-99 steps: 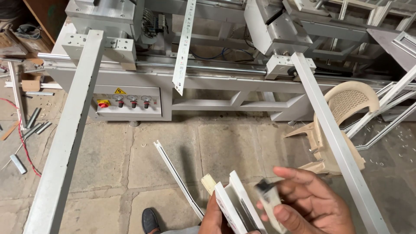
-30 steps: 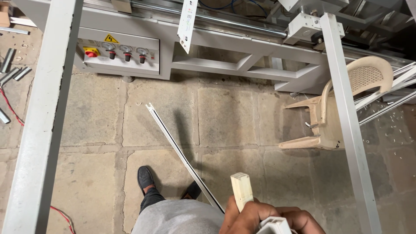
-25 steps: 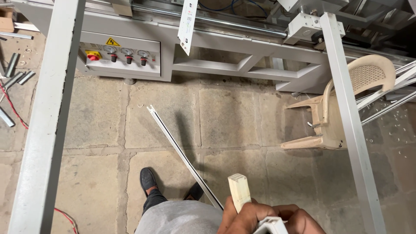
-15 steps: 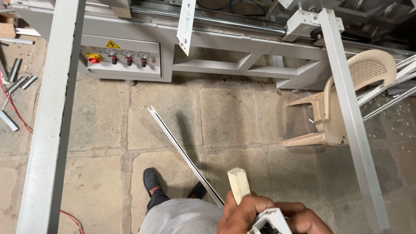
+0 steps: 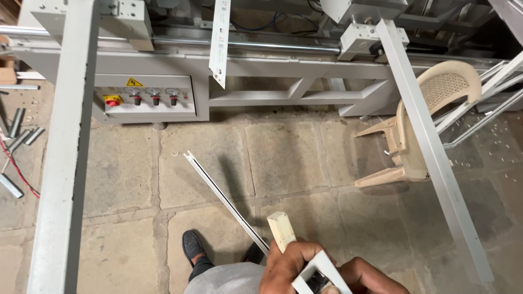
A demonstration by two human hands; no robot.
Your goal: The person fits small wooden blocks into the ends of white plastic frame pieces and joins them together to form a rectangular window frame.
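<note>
My left hand (image 5: 287, 265) is at the bottom edge, closed around a pale wooden block (image 5: 281, 231) that sticks up out of the fist. A short white profile piece (image 5: 320, 268) with a dark hollow rests against the same hand. My right hand (image 5: 376, 276) lies just right of the white piece and touches it. The frame edge cuts off most of that hand, so its grip is hidden.
A thin white strip (image 5: 223, 196) lies slanted on the stone floor by my black shoe (image 5: 193, 247). Ahead is a grey machine with a button panel (image 5: 150, 99). Two long grey beams (image 5: 60, 163) (image 5: 430, 152) slope toward me. A beige plastic chair (image 5: 425, 128) stands at the right, metal tubes (image 5: 16, 130) at the left.
My hands have come up slightly into view, showing more of the white profile piece. The view has shifted a little; the block stays in my left hand.
</note>
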